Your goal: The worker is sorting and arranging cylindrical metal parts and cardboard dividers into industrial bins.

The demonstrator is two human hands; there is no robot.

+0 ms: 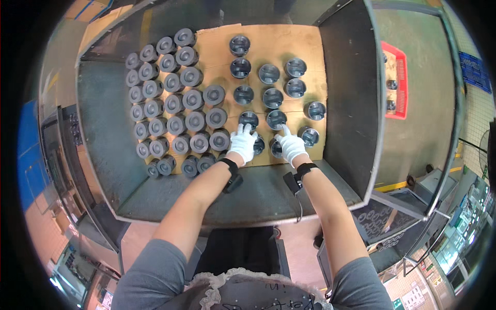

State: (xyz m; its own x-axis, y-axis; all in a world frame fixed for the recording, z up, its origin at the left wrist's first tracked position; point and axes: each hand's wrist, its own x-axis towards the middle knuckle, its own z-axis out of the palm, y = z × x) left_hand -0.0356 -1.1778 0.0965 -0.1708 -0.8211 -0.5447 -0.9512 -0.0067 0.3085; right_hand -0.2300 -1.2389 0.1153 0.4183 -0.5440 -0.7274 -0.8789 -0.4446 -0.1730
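Observation:
Grey metal pistons stand in a dark metal bin, on brown cardboard (217,49). My left hand (243,143), in a white glove, reaches over the bin's near wall; its outstretched fingers touch the near rim of a hollow-side-up piston (248,118). Just right of that hand, another piston (258,146) is partly covered. My right hand (290,145), also gloved, has its fingers spread, the tips at the near rim of a neighbouring piston (276,118). A further piston (277,149) shows partly beside its thumb. No piston appears lifted.
Rows of flat-topped pistons (175,104) fill the left of the bin. More hollow-side-up pistons (295,67) stand to the right. High metal walls (354,98) surround them. Outside on the right lies a red crate (402,82) with a few parts. Dark straps with small devices circle both wrists.

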